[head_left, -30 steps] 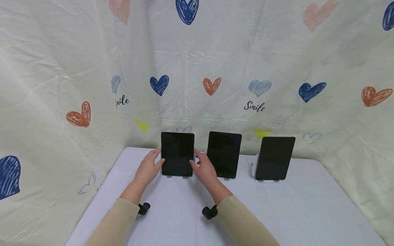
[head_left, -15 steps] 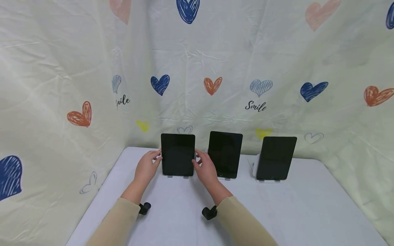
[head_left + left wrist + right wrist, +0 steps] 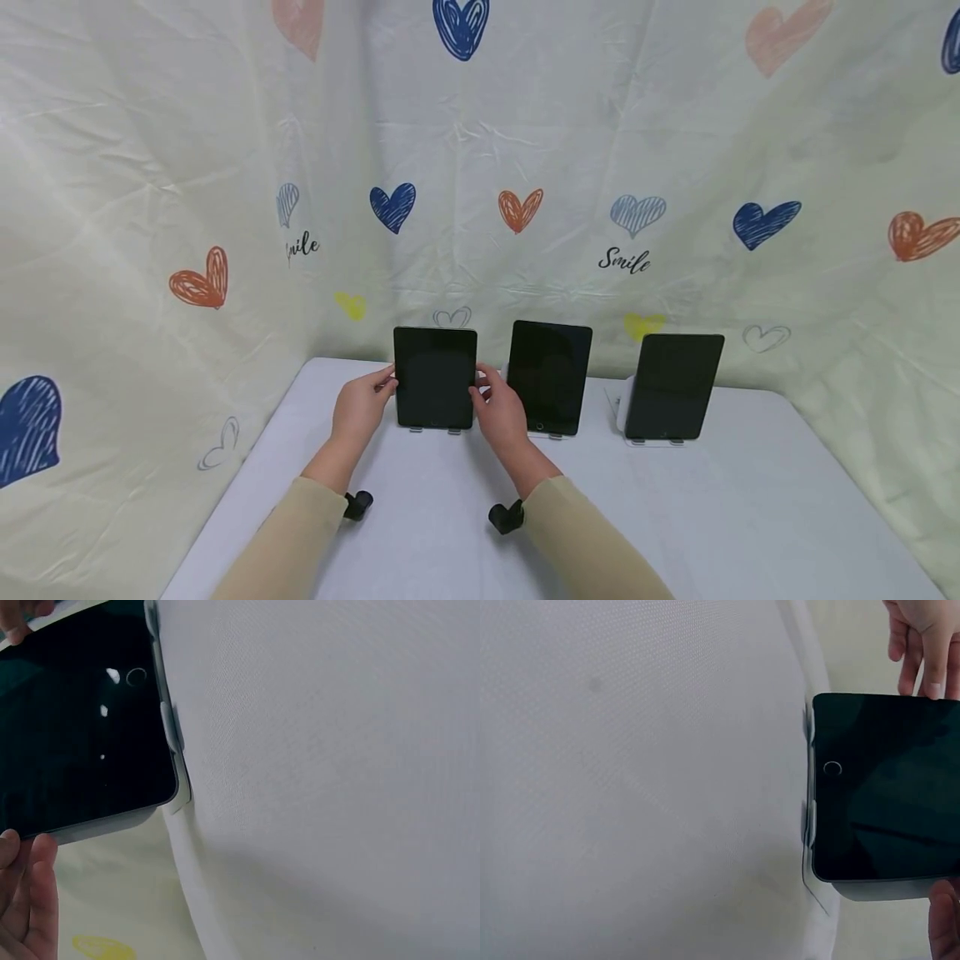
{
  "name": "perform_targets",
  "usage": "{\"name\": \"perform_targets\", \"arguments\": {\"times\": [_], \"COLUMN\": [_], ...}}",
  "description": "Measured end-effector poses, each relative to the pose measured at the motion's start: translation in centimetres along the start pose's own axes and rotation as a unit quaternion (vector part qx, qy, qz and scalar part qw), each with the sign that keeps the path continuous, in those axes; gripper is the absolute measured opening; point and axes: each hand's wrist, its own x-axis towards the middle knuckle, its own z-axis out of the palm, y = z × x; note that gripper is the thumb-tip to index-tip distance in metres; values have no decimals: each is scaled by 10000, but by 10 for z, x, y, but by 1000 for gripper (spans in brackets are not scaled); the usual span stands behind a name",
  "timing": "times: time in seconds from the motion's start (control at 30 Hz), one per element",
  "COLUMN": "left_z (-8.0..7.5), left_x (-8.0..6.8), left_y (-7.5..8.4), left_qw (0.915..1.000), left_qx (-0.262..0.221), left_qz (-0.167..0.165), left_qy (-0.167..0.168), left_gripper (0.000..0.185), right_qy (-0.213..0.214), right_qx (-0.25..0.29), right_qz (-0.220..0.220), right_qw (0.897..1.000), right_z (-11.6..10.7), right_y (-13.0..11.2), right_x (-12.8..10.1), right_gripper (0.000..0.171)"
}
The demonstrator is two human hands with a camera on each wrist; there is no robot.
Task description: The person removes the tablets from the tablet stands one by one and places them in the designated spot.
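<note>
A black tablet (image 3: 436, 379) leans upright on a stand (image 3: 171, 729), whose small front lips catch its lower edge. My left hand (image 3: 358, 410) pinches the tablet's left edge, thumb toward the front. At the opposite edge, my right hand (image 3: 501, 418) pinches it the same way. Both wrist views show the dark screen with its round home button and a pale part of the stand behind it. The fingers behind the tablet are partly hidden.
To the right, a second tablet (image 3: 549, 379) and a third tablet (image 3: 673, 387) lean on similar stands, the second close to my right hand. All stand near the back edge of a white-covered table (image 3: 712, 517). A heart-print curtain (image 3: 525, 125) hangs behind.
The tablet's top edge has dropped slightly in view, so it leans back a little more. My thumbs have shifted from its front toward its side edges. The other tablets stay put.
</note>
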Motion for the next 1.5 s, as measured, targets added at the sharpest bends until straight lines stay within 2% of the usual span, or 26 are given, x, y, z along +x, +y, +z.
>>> {"name": "perform_targets", "arguments": {"times": [0.27, 0.4, 0.9, 1.2, 1.5], "left_z": [3, 4, -4, -15, -27], "left_x": [-3, -5, -16, -28, -40], "left_y": [4, 6, 11, 12, 21], "left_qw": [9996, 9994, 9952, 9960, 9943], "left_qx": [-274, -321, -950, -856, -892], "left_qz": [-81, -90, -225, -242, -517], "left_qy": [0, 27, 90, -9, -258], "left_gripper": [37, 36, 36, 39, 38], "right_qy": [337, 367, 133, 7, -118], "right_qx": [-257, -41, 615, 936, 1358], "right_qz": [-136, -86, 426, 641, 981], "right_qw": [9990, 9993, 9971, 9935, 9858], "right_z": [1, 1, -8, -11, -16], "right_y": [2, 2, -6, -11, -16], "right_x": [-3, -5, -15, -23, -33], "right_gripper": [39, 38, 41, 43, 43]}}
